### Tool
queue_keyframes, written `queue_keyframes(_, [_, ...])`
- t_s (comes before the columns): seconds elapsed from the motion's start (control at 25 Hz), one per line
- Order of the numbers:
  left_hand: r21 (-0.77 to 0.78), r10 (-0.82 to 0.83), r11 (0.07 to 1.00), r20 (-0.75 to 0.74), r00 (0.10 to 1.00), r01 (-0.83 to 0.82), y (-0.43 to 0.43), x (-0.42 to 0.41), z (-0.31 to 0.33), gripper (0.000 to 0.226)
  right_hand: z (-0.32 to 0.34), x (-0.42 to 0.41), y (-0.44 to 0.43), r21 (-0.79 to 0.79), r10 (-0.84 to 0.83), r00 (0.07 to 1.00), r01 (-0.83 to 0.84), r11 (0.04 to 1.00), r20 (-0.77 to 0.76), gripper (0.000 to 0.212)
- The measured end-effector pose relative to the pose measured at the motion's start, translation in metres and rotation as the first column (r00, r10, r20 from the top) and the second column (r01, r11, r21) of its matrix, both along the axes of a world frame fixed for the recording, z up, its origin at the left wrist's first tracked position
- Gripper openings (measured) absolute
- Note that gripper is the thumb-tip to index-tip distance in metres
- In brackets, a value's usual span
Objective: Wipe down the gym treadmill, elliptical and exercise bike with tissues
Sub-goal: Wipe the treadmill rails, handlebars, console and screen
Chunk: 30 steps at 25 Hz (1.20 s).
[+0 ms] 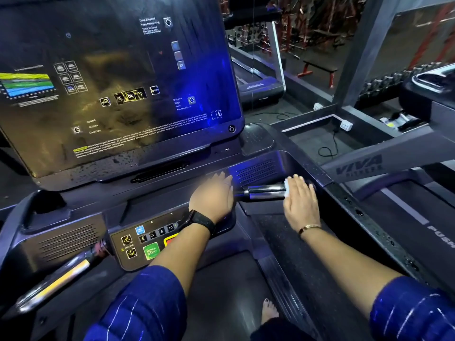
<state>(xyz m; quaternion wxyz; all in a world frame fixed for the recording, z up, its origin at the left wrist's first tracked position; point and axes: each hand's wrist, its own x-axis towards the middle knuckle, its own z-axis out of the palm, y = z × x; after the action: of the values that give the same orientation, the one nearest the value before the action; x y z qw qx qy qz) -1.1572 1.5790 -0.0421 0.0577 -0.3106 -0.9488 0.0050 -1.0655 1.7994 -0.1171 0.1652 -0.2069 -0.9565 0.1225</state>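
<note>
On the VIVA treadmill (pixel 359 166), above QUICK START button (pixel 151 251), left hand (pixel 211 196), fingers (pixel 222 178) straight; right hand (pixel 301 203) flat atop tissue (pixel 286 187).

Two hands are in view, the left hand (pixel 213 195) and the right hand (pixel 300 203), with one white folded tissue (pixel 286 187). There is one large dark glossy console screen (pixel 118 82) and one green square quick-start button (pixel 151 251). Two chrome handlebar grips (pixel 266 193) and two perforated speaker grilles (pixel 256 171) show. Also visible are one black wristwatch (pixel 199 221), one thin gold bracelet (pixel 309 228) and one bare foot (pixel 269 312).
</note>
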Motion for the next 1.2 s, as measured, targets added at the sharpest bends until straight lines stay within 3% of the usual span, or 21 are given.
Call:
queue_keyframes(0.08, [0.006, 0.001, 1.0, 0.003, 1.0, -0.001, -0.001, 0.001, -0.001, 0.049, -0.006, 0.004, -0.03, -0.022, -0.108, 0.994, 0.107, 0.994, -0.021, 0.06])
queue_keyframes(0.16, [0.009, -0.005, 1.0, 0.0, 1.0, 0.005, 0.0, 0.001, 0.0, 0.049, -0.006, -0.003, -0.061, -0.009, -0.079, 0.996, 0.079, 0.997, -0.034, 0.07])
queue_keyframes(0.32, [0.005, -0.005, 1.0, 0.006, 1.0, 0.005, -0.001, -0.001, 0.0, 0.049, 0.002, -0.025, -0.099, 0.181, 0.233, 0.972, -0.225, 0.957, -0.023, 0.08])
queue_keyframes(0.4, [0.002, -0.004, 1.0, 0.021, 1.0, 0.004, 0.0, -0.001, -0.002, 0.05, 0.011, -0.031, -0.103, 0.271, 0.315, 0.945, -0.327, 0.906, 0.086, 0.081])
queue_keyframes(0.56, [-0.001, 0.009, 1.0, 0.02, 1.0, -0.008, 0.001, -0.003, -0.003, 0.05, 0.048, -0.054, -0.097, 0.284, 0.395, 0.871, -0.474, 0.833, 0.293, 0.061])
queue_keyframes(0.64, [0.001, 0.015, 1.0, 0.011, 1.0, -0.015, 0.0, -0.001, -0.002, 0.05, 0.051, -0.057, -0.096, 0.294, 0.358, 0.884, -0.442, 0.847, 0.299, 0.053])
queue_keyframes(0.8, [0.003, -0.006, 1.0, 0.014, 1.0, 0.005, 0.0, 0.001, 0.001, 0.05, 0.01, -0.017, -0.095, 0.396, 0.355, 0.926, -0.377, 0.837, 0.13, 0.069])
queue_keyframes(0.92, [0.009, -0.007, 1.0, 0.008, 1.0, 0.007, 0.0, 0.0, 0.002, 0.05, 0.002, -0.019, -0.088, 0.462, 0.358, 0.932, -0.344, 0.817, 0.061, 0.061])
queue_keyframes(1.08, [-0.001, 0.005, 1.0, 0.025, 1.0, -0.005, 0.0, 0.0, 0.001, 0.049, 0.029, -0.055, -0.1, 0.366, 0.308, 0.935, -0.352, 0.861, 0.175, 0.043])
queue_keyframes(1.2, [0.003, 0.004, 1.0, 0.018, 1.0, -0.004, 0.001, 0.0, 0.002, 0.049, 0.014, -0.043, -0.09, 0.435, 0.356, 0.932, -0.35, 0.829, 0.071, 0.044])
